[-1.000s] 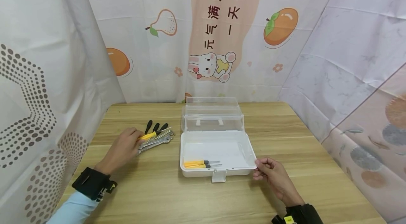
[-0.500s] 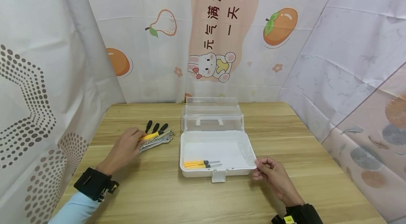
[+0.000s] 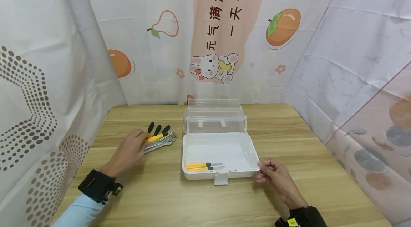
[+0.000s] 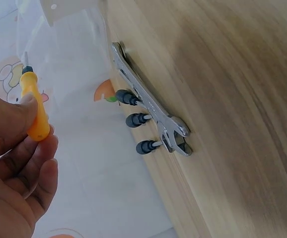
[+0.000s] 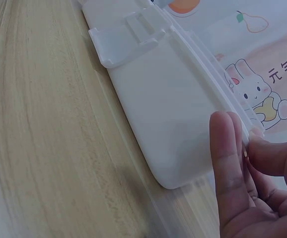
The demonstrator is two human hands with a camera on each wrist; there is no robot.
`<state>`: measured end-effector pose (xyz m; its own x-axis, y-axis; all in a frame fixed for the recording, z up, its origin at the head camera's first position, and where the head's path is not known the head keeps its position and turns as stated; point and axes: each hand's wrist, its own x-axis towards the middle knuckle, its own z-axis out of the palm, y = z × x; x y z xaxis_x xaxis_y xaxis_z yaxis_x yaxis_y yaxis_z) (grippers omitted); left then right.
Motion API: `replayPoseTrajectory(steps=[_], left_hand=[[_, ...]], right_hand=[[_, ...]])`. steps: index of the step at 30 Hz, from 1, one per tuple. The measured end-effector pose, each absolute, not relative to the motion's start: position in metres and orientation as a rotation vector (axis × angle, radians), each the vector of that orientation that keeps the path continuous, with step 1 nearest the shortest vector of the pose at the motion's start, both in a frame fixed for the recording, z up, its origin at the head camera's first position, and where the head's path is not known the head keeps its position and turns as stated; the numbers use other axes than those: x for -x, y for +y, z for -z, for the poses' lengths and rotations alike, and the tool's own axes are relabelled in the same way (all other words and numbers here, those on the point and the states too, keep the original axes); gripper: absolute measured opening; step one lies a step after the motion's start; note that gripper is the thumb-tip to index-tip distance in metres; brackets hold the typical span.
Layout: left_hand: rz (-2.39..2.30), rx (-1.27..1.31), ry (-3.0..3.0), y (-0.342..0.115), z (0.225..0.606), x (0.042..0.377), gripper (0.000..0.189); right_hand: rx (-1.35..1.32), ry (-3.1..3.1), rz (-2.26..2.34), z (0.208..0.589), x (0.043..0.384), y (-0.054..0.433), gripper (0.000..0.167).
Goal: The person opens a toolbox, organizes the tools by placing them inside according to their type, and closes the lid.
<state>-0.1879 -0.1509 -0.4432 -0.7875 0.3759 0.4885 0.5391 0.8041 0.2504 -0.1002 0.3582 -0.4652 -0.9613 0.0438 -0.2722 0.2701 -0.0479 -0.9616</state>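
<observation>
My left hand (image 3: 126, 152) pinches the yellow handle of a screwdriver (image 4: 37, 111) between thumb and fingers, its tip pointing away. In the left wrist view the screwdriver is apart from the silver wrenches (image 4: 151, 104) on the table. Beside and partly beneath the wrenches lie several small black-handled tools (image 4: 127, 97), their shafts partly hidden. My right hand (image 3: 278, 182) pinches the front right corner of an open white plastic box (image 5: 158, 99). Inside that box, along its front left, lie two yellow-handled screwdrivers (image 3: 196, 165).
The box's transparent lid (image 3: 216, 116) is folded back behind it. Its white latch (image 3: 221, 178) hangs down at the front. Printed curtains (image 3: 154, 70) enclose the wooden table (image 3: 179, 202) at the back and sides.
My left hand has drifted slightly to the right with the screwdriver. My right hand and the box have stayed in place.
</observation>
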Motion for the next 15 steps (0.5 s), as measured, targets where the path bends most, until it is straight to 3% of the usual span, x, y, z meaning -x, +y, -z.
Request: replayPoseTrajectory(steps=[15], left_hand=[[0.556,0.742,-2.521,-0.139,0.442,0.191,0.017]], right_hand=[[-0.354,2.064,2.133,0.464,0.101,0.357,0.024]])
